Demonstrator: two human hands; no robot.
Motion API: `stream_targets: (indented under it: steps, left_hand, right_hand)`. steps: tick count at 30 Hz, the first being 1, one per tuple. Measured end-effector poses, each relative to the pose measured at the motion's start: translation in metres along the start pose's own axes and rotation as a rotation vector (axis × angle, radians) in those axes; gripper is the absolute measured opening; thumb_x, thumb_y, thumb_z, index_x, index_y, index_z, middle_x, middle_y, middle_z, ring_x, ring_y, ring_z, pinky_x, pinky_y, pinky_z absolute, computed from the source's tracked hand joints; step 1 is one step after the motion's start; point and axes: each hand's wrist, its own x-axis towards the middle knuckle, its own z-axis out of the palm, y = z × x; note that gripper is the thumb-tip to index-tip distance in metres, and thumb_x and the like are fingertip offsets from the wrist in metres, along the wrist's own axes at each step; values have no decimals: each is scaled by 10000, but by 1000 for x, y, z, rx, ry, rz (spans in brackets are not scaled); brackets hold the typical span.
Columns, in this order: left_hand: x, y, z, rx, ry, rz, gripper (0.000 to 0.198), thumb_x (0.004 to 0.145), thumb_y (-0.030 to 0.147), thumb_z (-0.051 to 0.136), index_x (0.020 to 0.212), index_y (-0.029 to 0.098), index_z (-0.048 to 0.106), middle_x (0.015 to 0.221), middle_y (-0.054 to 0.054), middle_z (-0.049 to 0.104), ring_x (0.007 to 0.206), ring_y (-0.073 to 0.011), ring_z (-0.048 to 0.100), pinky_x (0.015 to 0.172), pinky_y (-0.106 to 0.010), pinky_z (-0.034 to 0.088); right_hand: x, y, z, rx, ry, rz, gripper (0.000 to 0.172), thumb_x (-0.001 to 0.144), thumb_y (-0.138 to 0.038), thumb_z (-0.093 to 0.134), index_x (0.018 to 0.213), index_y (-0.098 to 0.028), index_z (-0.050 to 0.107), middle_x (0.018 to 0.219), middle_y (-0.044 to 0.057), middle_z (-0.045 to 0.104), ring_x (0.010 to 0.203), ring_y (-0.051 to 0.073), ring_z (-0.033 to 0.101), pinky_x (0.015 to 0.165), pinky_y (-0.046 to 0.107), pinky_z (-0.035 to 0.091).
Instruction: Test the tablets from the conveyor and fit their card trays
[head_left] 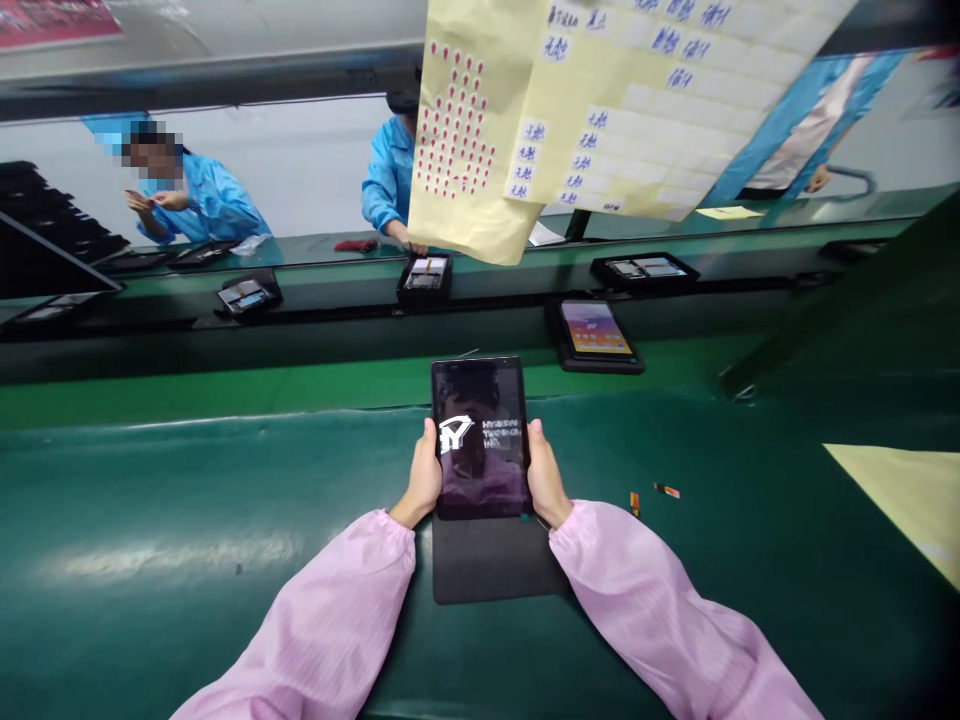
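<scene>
White logo (456, 434) and blurred lettering (500, 432) on a tablet screen (480, 485), blue handwriting (670, 40) on yellow paper (645, 130), illegible

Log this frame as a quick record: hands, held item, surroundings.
left hand: grips the tablet's left edge
right hand: grips the tablet's right edge
held item: tablet, dark screen showing a white logo and text
under item: black pad on a green bench mat
nearby: small coloured pieces on the mat, right of the right hand
beyond: another lit tablet on a black tray, hanging yellow paper sheets
others: two co-workers in blue smocks
</scene>
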Motion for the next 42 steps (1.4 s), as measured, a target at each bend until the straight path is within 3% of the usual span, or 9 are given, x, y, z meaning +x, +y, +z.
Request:
stream_targets:
  steps: [14,22,34,42]
  left_hand:
    - [-14,18,10,112,-26,120,688,735,759,533,863,114,736,861,-99,745,857,-241,678,818,-332,498]
    - [-14,18,9,113,-6,116,633,736,742,555,759,133,729,762,-76,722,781,-226,652,755,-319,487]
    - [-14,20,10,110,-33,123,643,729,754,547,773,136,721,760,-72,720,786,-230,656,753,-317,504]
    - [-13,15,7,168,30,142,614,778,718,523,797,135,714,796,-70,721,794,-218,647,777,-312,490]
  right_hand:
    - [2,8,-3,10,16,1,671,838,-739,392,1078,-200,710,1090,52,731,1125,252,618,997,364,447]
    - [0,5,-2,23,-13,-12,670,860,-726,369,1095,-197,706,1087,59,733,1052,252,653,967,375,468]
    - [0,5,-2,25,-7,-38,657,860,-721,380,1075,-199,715,1065,57,738,1054,255,651,970,378,466]
    - [-1,5,-2,36,-29,-58,644,883,-702,359,1109,-204,699,1103,56,726,1058,246,647,972,372,466]
